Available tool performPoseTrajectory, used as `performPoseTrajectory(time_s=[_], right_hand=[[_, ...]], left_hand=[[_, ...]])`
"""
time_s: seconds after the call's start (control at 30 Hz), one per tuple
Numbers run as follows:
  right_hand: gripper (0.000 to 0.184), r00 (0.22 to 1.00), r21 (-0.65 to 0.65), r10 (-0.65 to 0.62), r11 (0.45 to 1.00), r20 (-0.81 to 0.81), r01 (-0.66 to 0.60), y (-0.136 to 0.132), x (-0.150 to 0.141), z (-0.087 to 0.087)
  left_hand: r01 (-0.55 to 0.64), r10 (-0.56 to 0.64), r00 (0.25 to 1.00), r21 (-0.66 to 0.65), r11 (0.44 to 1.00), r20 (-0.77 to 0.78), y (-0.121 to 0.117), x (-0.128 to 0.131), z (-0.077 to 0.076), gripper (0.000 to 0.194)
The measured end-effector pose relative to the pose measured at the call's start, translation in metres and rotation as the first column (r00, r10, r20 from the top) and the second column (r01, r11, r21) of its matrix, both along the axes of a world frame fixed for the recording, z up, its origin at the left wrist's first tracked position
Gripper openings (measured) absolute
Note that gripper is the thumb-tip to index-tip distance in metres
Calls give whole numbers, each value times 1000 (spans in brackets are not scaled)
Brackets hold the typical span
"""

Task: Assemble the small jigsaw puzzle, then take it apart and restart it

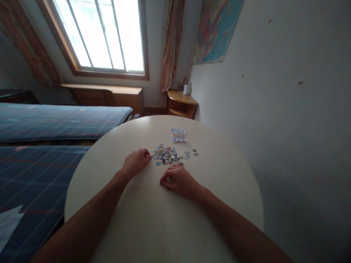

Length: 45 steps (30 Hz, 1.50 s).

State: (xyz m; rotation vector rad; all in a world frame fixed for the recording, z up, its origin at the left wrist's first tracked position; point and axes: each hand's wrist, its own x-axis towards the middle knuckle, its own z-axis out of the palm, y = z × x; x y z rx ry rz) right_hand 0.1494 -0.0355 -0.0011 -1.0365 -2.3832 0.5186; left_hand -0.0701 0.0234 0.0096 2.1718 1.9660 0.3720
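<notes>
A loose pile of jigsaw puzzle pieces [166,155] lies on the round white table [131,226]. At the pile's left edge rests my left hand [137,161], its fingers curled and thumb and fingertips together; whatever they pinch, if anything, is too small to make out. Just in front of the pile, my right hand [178,179] pinches a small dark puzzle piece [161,183] low over the tabletop. Part of the pile's near right edge is hidden behind that hand. A few pieces [195,152] lie apart, right of the pile.
Behind the pile lies a small picture sheet [178,135]. Beds with blue plaid mattresses [41,175] stand on the left, close to the table. A white wall [287,128] runs along the right. A wooden corner shelf [182,98] and a window are at the back.
</notes>
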Motion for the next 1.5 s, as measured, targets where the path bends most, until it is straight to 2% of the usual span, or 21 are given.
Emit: performPoseTrajectory(time_s=[0.2,0.33,0.53,0.73,0.8,0.9,0.97,1.03,1.2,1.5], right_hand=[[12,994,18,-100,995,-46,101,7,12,0],[23,978,95,-203,976,43,198,18,33,-1],[25,968,129,-203,974,149,185,28,51,-2],[21,964,87,-249,967,98,241,35,66,-2],[21,958,72,-277,960,77,272,38,72,-2],[20,948,61,-315,948,48,312,42,79,-3],[19,943,30,-331,944,24,330,43,82,-2],[20,936,-33,-353,935,-2,353,43,85,-1],[22,913,-170,-402,906,-68,386,41,95,1],[16,873,-116,-487,867,18,485,44,106,1]], left_hand=[[22,-23,1000,125,992,3,3,4,-5,25],[37,-39,999,178,983,4,5,7,-8,28],[62,-63,998,213,975,-1,4,9,-12,33],[45,-54,998,243,969,31,5,8,-14,27],[91,-110,992,279,956,54,4,11,-15,26],[245,-284,955,323,914,80,0,18,-20,32],[344,-386,919,320,883,78,-2,22,-23,35],[392,-431,900,307,867,68,-4,24,-24,31],[389,-426,902,301,871,68,-2,21,-25,20],[347,-387,918,294,891,89,3,17,-23,16]])
